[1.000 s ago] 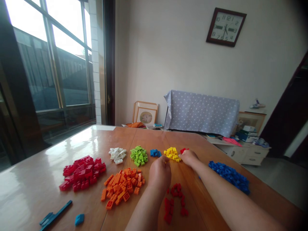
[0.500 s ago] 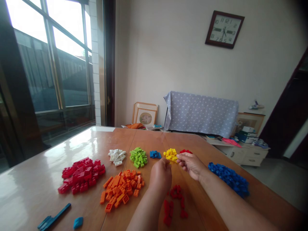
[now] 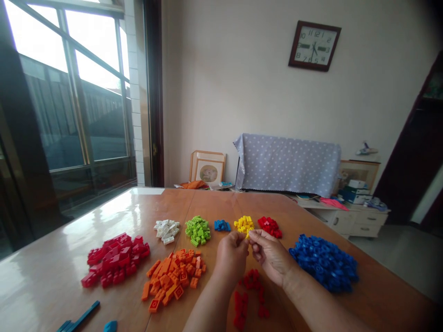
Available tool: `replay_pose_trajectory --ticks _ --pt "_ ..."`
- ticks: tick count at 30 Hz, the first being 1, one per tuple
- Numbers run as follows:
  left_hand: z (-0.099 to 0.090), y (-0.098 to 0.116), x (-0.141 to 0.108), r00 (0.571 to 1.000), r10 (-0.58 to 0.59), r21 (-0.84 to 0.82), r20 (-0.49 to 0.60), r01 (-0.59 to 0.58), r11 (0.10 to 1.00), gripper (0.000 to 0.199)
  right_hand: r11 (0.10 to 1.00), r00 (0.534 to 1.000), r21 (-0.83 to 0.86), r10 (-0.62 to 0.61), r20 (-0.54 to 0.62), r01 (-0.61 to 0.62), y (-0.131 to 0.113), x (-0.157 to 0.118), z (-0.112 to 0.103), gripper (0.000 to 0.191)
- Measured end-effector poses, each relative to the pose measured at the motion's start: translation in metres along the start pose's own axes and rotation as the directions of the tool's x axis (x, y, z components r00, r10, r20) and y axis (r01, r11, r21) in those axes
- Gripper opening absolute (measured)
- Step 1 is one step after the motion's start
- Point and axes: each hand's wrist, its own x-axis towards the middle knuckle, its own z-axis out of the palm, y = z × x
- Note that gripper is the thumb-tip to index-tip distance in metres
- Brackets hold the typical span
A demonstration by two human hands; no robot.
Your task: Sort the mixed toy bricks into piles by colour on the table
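My left hand (image 3: 232,257) and my right hand (image 3: 272,256) meet fingertip to fingertip just in front of the yellow brick pile (image 3: 244,223). Between them shows a small yellow piece (image 3: 247,234), pinched by both hands. Part of that piece is hidden behind the fingers. Several red bricks (image 3: 241,308) lie on the table below and between my wrists, some joined in short rows. Behind my right hand sits a red pile (image 3: 270,226), and a small blue pile (image 3: 222,225) is beside the yellow one.
On the wooden table (image 3: 131,306) are orange (image 3: 175,276), crimson (image 3: 116,259), white (image 3: 166,230) and lime (image 3: 198,230) piles to the left. A large blue pile (image 3: 325,262) lies right of my right forearm. Teal pieces (image 3: 81,318) are at the near left edge.
My right hand has moved left and nearer, its fingertips now against those of my left hand. The red pile behind it shows more fully. The view has shifted slightly.
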Motion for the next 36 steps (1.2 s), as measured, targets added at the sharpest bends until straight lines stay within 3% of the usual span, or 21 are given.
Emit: replay_pose_trajectory --ticks 8,13,19,25,30,36 --pt "0.004 0.013 -0.006 1.0 0.023 -0.05 0.015 -0.022 0.999 0.017 0.954 0.99 0.264 0.141 0.01 -0.139 0.001 -0.001 0.0 0.02" --pt "0.003 0.022 -0.012 0.997 0.042 -0.142 0.068 -0.032 0.989 0.018 0.918 0.986 0.362 0.141 0.084 -0.162 -0.001 -0.004 -0.002 0.018" --pt "-0.001 0.025 -0.015 0.993 0.119 0.039 0.013 -0.119 0.992 0.017 0.944 0.987 0.296 0.114 0.116 -0.144 -0.007 -0.01 -0.001 0.021" --pt "-0.002 0.028 -0.02 0.989 0.146 0.074 0.032 -0.148 0.986 0.018 0.981 0.989 0.155 0.101 0.111 -0.118 -0.008 -0.011 -0.006 0.02" --pt "0.001 0.032 -0.026 0.994 0.106 0.129 0.029 -0.109 0.986 0.018 0.987 0.99 0.098 0.121 0.078 -0.128 -0.001 -0.009 -0.012 0.016" --pt "0.001 0.04 -0.029 0.999 -0.029 0.248 -0.032 0.036 0.968 0.02 0.994 0.993 0.051 0.092 0.068 -0.095 0.012 -0.004 -0.016 0.013"
